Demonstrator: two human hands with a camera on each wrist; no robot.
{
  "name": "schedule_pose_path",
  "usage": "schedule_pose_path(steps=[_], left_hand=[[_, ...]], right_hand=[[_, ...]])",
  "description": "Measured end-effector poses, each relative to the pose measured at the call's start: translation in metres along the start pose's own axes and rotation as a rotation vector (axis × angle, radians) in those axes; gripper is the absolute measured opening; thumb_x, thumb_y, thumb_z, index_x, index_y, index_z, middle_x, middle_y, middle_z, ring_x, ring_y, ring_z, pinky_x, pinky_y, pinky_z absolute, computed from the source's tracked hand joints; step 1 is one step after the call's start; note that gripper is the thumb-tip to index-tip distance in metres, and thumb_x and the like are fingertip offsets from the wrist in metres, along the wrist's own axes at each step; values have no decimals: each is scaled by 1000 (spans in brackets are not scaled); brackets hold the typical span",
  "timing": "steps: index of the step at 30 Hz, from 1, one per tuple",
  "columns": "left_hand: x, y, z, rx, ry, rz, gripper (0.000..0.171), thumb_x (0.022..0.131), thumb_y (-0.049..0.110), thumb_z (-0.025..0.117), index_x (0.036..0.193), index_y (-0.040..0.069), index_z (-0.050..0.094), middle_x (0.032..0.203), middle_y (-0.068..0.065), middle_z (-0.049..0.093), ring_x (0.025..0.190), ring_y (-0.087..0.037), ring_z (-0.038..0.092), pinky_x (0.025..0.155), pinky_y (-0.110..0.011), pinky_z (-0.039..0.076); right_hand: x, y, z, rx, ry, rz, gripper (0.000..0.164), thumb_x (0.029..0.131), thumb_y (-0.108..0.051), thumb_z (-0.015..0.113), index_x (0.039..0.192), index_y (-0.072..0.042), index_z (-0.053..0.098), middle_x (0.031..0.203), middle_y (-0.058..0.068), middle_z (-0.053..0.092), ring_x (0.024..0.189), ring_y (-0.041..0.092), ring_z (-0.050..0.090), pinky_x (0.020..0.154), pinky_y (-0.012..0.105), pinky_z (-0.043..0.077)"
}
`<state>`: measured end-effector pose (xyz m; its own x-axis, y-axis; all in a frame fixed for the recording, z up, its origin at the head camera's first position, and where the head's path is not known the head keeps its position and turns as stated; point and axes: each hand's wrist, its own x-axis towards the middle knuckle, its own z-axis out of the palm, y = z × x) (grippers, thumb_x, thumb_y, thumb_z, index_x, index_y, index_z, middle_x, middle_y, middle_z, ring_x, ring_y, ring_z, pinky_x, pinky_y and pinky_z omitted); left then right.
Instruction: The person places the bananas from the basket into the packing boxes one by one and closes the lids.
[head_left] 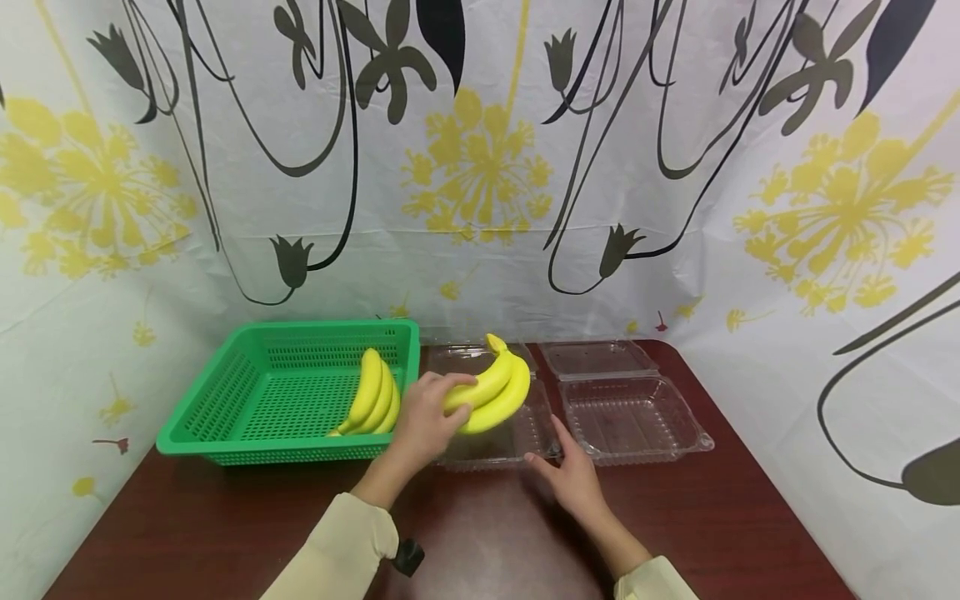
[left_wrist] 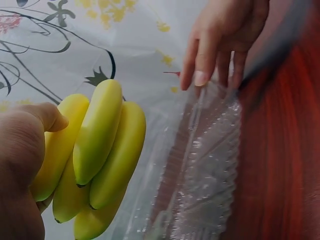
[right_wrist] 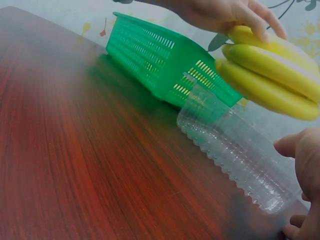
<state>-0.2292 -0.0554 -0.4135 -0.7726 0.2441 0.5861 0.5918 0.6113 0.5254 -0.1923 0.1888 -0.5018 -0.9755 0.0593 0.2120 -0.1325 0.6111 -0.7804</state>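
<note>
A bunch of yellow bananas [head_left: 504, 398] is gripped by my left hand [head_left: 427, 417], held over a clear plastic clamshell box [head_left: 534, 421]. Thumb and fingers wrap the bunch's tip end, while its stem points up and away. In the left wrist view several bananas [left_wrist: 100, 135] show greenish tips. My right hand [head_left: 576, 482] is at the box's right side, thumb and forefinger spread apart. Its fingertips appear to touch the box's edge in the left wrist view. The box's lid [head_left: 450, 360] lies folded back toward the wall, partly hidden behind the bananas.
On the left stands a green plastic basket [head_left: 288, 453] with another bunch of bananas [head_left: 375, 398] at its right side. A second clear clamshell box [head_left: 633, 417], lid folded back, sits to the right on the dark red wooden table [head_left: 480, 533]. A patterned cloth hangs behind.
</note>
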Motion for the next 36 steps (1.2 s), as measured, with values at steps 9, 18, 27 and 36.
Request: schedule_pose_path(steps=[9,18,27,36], left_hand=[[-10,-4,21,24,-58,-43,31,86,15,68,117,20,69,108,5,69,96,-19,53,80,-40,41],[-20,-12,36,22,-85,7,35,88,11,67,122,18,65,117,3,67,100,-21,53,84,-42,39],[-23,-15,47,44,-137,-75,37,91,10,65,126,20,62,119,2,66,103,-23,53,88,-43,40],[-25,-21,51,44,-193,-61,36,93,9,61,128,19,60,124,1,64,105,-25,53,91,-48,40]], right_hand=[[1,0,0,15,-18,27,82,85,-28,77,150,-3,34,143,24,44,130,39,43,99,56,40],[0,-1,0,16,-27,35,82,85,-30,76,150,-3,34,144,24,44,131,40,42,100,56,39],[1,-1,-1,11,-21,28,82,85,-30,76,150,-3,35,143,24,45,129,41,44,99,57,40],[0,0,0,10,-8,10,82,84,-30,77,149,-1,36,142,25,46,128,42,45,97,56,42]])
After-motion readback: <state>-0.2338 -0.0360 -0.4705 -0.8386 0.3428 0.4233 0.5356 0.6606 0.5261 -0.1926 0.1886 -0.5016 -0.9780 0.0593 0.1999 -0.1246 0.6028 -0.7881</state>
